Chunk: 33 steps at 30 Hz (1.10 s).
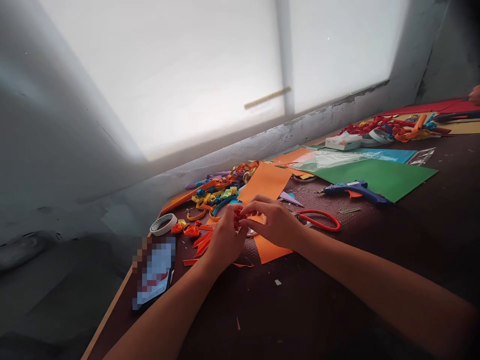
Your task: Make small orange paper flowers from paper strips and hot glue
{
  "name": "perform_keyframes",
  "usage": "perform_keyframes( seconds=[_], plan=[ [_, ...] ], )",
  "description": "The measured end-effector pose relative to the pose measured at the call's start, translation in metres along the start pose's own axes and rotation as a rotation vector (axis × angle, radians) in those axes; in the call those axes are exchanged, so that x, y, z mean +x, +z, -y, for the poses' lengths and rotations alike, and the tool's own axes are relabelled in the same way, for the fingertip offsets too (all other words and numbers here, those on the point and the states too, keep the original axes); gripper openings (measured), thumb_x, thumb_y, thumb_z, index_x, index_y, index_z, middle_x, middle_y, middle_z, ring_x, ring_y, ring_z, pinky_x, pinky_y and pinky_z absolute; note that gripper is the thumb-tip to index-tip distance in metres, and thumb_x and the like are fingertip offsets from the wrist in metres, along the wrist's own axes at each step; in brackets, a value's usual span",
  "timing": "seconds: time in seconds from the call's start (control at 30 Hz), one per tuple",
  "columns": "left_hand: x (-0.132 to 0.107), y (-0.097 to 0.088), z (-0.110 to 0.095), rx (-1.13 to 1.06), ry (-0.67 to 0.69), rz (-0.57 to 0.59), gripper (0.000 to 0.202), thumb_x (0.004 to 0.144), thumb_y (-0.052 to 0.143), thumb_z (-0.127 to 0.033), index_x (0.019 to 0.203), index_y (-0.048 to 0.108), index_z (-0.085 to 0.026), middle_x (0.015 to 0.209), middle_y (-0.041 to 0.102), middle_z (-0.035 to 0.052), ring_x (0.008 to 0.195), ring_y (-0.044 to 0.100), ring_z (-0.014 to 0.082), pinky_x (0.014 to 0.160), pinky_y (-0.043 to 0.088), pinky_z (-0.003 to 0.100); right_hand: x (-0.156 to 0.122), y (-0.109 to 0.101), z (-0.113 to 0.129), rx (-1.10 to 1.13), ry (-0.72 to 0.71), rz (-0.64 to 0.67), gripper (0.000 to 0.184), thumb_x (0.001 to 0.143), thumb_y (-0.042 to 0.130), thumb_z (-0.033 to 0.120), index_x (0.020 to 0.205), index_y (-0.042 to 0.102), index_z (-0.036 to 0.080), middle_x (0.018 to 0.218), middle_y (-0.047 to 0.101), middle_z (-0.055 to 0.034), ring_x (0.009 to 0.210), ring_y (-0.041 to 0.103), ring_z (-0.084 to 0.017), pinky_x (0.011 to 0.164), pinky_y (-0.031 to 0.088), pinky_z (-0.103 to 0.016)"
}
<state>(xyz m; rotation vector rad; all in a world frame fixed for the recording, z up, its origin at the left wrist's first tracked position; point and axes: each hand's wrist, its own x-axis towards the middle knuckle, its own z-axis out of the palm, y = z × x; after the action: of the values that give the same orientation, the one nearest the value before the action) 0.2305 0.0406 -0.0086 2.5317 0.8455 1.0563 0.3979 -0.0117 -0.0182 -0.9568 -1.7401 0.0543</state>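
Observation:
My left hand [227,239] and my right hand [276,220] meet above the dark table, fingertips pinched together. Between them is a small crumpled piece of red-orange paper [237,217], mostly hidden by the fingers. Under and behind the hands lie orange paper sheets [268,181]. Red-handled scissors [323,220] lie just right of my right hand, their blades partly covered. Left of my left hand are orange paper strips [203,243] and crumpled orange paper pieces [191,230].
A roll of white tape [163,224] and a phone [155,275] lie near the left table edge. A blue glue gun [354,189] rests beside a green sheet [378,175]. Coloured paper scraps [225,192] pile along the wall. Another person's hand [475,95] shows far right.

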Motion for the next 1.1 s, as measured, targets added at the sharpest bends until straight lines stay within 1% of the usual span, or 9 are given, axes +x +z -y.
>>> perform_keyframes(
  seconds=[0.13, 0.23, 0.43, 0.57, 0.7, 0.8, 0.97, 1.03, 1.1],
  plan=[
    [-0.001, 0.001, 0.002, 0.013, -0.005, 0.020, 0.022, 0.085, 0.053, -0.013, 0.105, 0.051, -0.022, 0.088, 0.061, -0.0006, 0.072, 0.055, 0.0140, 0.063, 0.041, 0.026, -0.001, 0.000, 0.000, -0.085, -0.058, -0.020, 0.002, 0.092, 0.068, 0.019, 0.094, 0.069, 0.019, 0.091, 0.065, -0.0043, 0.086, 0.063, -0.018, 0.079, 0.050, -0.031],
    [0.000, 0.002, 0.005, -0.016, 0.008, 0.030, 0.024, 0.084, 0.052, -0.012, 0.105, 0.050, -0.022, 0.089, 0.061, -0.0001, 0.073, 0.055, 0.0144, 0.065, 0.041, 0.026, -0.001, 0.001, 0.002, -0.170, -0.111, -0.007, 0.002, 0.092, 0.067, 0.017, 0.092, 0.067, 0.018, 0.092, 0.066, -0.0052, 0.088, 0.064, -0.019, 0.079, 0.050, -0.032],
    [0.000, 0.002, 0.008, -0.062, 0.028, 0.048, 0.026, 0.082, 0.050, -0.009, 0.104, 0.049, -0.022, 0.089, 0.060, -0.0001, 0.076, 0.055, 0.0145, 0.068, 0.043, 0.027, -0.001, 0.002, 0.004, -0.322, -0.178, 0.014, 0.002, 0.094, 0.066, 0.019, 0.093, 0.065, 0.018, 0.093, 0.067, -0.0066, 0.090, 0.063, -0.022, 0.078, 0.050, -0.033],
    [-0.001, 0.002, 0.007, -0.101, 0.035, 0.068, 0.025, 0.082, 0.049, -0.009, 0.104, 0.050, -0.021, 0.093, 0.059, 0.0010, 0.079, 0.055, 0.0148, 0.070, 0.044, 0.028, -0.002, 0.003, 0.003, -0.382, -0.234, 0.000, 0.005, 0.097, 0.061, 0.021, 0.093, 0.063, 0.019, 0.092, 0.066, -0.0065, 0.088, 0.061, -0.022, 0.077, 0.050, -0.033],
    [-0.001, 0.002, 0.005, -0.140, 0.020, 0.073, 0.020, 0.085, 0.049, -0.010, 0.101, 0.050, -0.021, 0.090, 0.057, 0.0002, 0.077, 0.053, 0.0147, 0.069, 0.044, 0.028, -0.002, 0.004, 0.003, -0.418, -0.238, 0.027, 0.011, 0.100, 0.055, 0.022, 0.093, 0.062, 0.018, 0.093, 0.065, -0.0069, 0.089, 0.060, -0.021, 0.078, 0.048, -0.032],
    [-0.001, 0.002, 0.004, -0.166, 0.014, 0.070, 0.019, 0.086, 0.049, -0.011, 0.102, 0.050, -0.021, 0.091, 0.057, 0.0000, 0.077, 0.053, 0.0143, 0.069, 0.044, 0.028, -0.001, 0.005, 0.002, -0.487, -0.244, 0.046, 0.016, 0.103, 0.052, 0.025, 0.093, 0.061, 0.017, 0.092, 0.063, -0.0074, 0.088, 0.058, -0.022, 0.078, 0.047, -0.033],
    [-0.003, 0.002, 0.001, -0.215, -0.006, 0.070, 0.017, 0.088, 0.051, -0.015, 0.104, 0.049, -0.021, 0.091, 0.056, 0.0000, 0.076, 0.053, 0.0138, 0.068, 0.044, 0.027, 0.001, 0.007, 0.002, -0.591, -0.293, 0.021, 0.019, 0.104, 0.048, 0.027, 0.092, 0.058, 0.017, 0.090, 0.060, -0.0074, 0.084, 0.054, -0.022, 0.074, 0.044, -0.034],
    [-0.004, 0.001, -0.001, -0.242, -0.012, 0.073, 0.017, 0.087, 0.052, -0.014, 0.103, 0.049, -0.021, 0.089, 0.055, -0.0007, 0.075, 0.052, 0.0131, 0.067, 0.044, 0.026, 0.001, 0.007, 0.002, -0.614, -0.330, 0.014, 0.021, 0.105, 0.045, 0.026, 0.090, 0.057, 0.017, 0.088, 0.059, -0.0074, 0.082, 0.052, -0.022, 0.074, 0.043, -0.034],
    [-0.003, 0.000, -0.003, -0.255, -0.007, 0.081, 0.016, 0.083, 0.054, -0.012, 0.097, 0.049, -0.021, 0.084, 0.053, -0.0026, 0.071, 0.050, 0.0117, 0.064, 0.042, 0.024, 0.001, 0.007, 0.003, -0.629, -0.367, 0.024, 0.021, 0.105, 0.043, 0.023, 0.090, 0.056, 0.017, 0.088, 0.059, -0.0073, 0.081, 0.051, -0.022, 0.074, 0.042, -0.034]
  ],
)
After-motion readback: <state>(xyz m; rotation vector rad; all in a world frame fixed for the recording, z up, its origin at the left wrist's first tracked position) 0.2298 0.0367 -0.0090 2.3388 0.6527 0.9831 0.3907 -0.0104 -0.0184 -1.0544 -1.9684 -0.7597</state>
